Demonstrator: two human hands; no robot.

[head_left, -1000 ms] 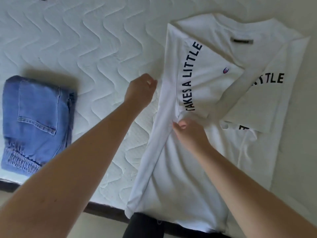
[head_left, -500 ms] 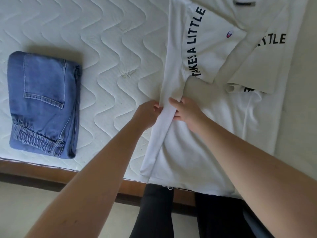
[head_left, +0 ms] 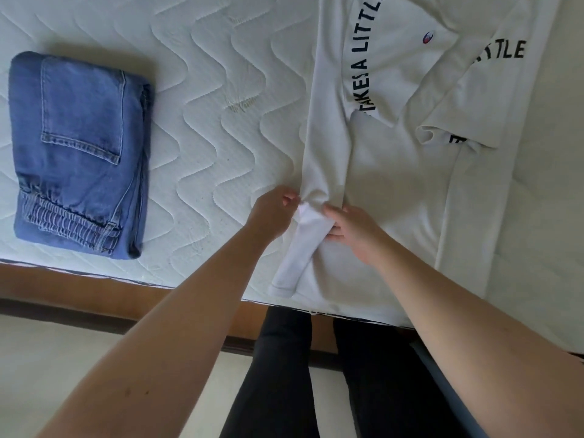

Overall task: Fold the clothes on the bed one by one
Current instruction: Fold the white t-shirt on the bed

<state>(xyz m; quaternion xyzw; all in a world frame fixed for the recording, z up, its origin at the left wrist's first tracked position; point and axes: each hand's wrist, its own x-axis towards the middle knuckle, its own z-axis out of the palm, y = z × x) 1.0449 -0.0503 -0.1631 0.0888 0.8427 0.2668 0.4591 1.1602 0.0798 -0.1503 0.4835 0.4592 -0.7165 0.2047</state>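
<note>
A white cotton T-shirt with black curved lettering (head_left: pixel 388 191) lies spread on the right half of a white quilted mattress with a wavy stitch pattern (head_left: pixel 202 115), its hem at the near edge and its top running out of view at the far side. Its left edge is folded inward as a long narrow band, and both short sleeves lie folded across the chest, the right one curling up at its cuff.

The left hand (head_left: pixel 271 213) pinches the outer side of that folded band about midway down the shirt, thumb and fingers curled together on the cloth. The right hand (head_left: pixel 354 232) grips the inner side of the same band just beside it, its thumb on top and its fingers tucked under the fabric. The band bunches between the two hands and hangs loose toward the near hem.

Well apart on the left, a folded pair of blue denim jeans with an elastic cuff (head_left: pixel 79 153) rests near the mattress edge, back pocket facing up.

A brown wooden bed frame (head_left: pixel 94 286) runs along the near side, and the person's legs in black trousers (head_left: pixel 316 374) stand against it.
</note>
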